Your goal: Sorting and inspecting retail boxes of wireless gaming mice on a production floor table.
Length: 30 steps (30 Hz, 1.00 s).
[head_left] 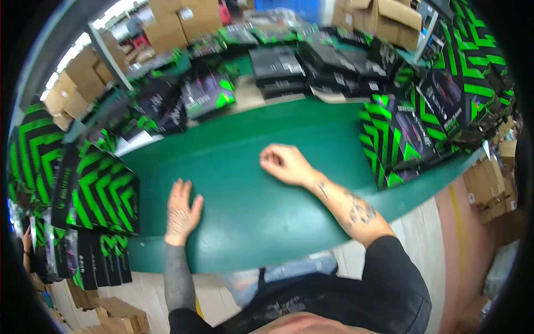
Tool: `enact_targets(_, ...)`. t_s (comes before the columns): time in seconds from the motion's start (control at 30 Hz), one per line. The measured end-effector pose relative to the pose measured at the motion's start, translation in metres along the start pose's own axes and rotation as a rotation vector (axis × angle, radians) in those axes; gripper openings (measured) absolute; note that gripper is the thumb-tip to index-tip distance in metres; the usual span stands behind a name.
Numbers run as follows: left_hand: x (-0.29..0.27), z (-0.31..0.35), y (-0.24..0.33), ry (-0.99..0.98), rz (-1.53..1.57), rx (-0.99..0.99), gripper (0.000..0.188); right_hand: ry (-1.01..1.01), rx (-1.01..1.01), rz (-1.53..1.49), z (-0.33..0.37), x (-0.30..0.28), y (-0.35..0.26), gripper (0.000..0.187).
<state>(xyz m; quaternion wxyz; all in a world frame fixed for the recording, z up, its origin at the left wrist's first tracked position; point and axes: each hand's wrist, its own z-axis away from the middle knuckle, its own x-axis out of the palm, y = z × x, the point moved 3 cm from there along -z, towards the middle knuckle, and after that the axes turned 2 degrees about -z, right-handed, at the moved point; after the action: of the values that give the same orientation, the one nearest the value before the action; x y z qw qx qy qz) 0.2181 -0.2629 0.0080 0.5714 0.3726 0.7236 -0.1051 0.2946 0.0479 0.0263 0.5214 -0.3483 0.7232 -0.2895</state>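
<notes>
My left hand (182, 209) is over the left part of the green table (239, 222), its fingers stretched out and its thumb apart, with nothing in it. Close to its left stands a stack of black boxes with green stripes (105, 192). My right hand (285, 164) is above the middle of the table, fingers curled in toward the palm in a loose fist. I see nothing held there; the dark spot inside the curl looks like shadow. Both hands are slightly blurred, so I cannot tell whether they touch the tabletop.
Several flat dark boxes (276, 64) are piled along the far edge. A box with green accents (207, 94) lies at the far left. Striped boxes (397, 139) stand at the right edge. Brown cartons (167, 25) rise behind, and more cartons (489, 183) sit beyond the right side.
</notes>
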Motion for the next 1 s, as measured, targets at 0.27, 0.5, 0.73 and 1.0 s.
enact_targets(0.27,-0.017,0.005,-0.008,-0.108,0.019,-0.09,0.048,0.167,0.111,-0.242,-0.017,0.01,0.026,0.03)
enact_targets(0.5,-0.002,-0.046,0.08,-0.269,0.364,0.221,0.048,1.053,0.56,-0.531,-0.074,-0.137,0.19,0.05)
enact_targets(0.73,0.05,-0.172,0.067,0.031,-0.115,0.749,0.04,0.965,0.566,-1.492,-0.114,-0.152,0.165,0.106)
enact_targets(1.0,0.034,-0.26,0.05,0.161,-0.49,0.858,0.037,1.24,0.991,-1.308,-0.133,-0.167,0.132,0.09)
